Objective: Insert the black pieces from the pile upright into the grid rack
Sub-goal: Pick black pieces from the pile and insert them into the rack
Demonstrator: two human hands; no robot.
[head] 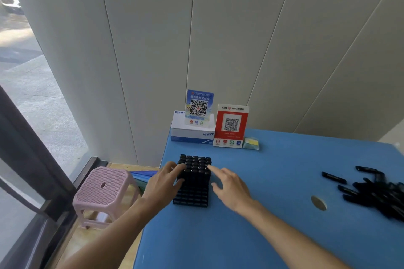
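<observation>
At table's left edge, my left hand (167, 179) lies against the grid rack's (192, 192) left side, fingers spread on the standing pieces (195, 165), thumb low on the side; can't tell if it grips or just steadies. Right hand (231, 186) released, index fingertip touching the right-hand column. Rack: black plastic lattice, far rows filled with upright pieces, near rows bare. Pile (376, 192) of slim black bars lies loose, well right on the blue table (273, 236).
</observation>
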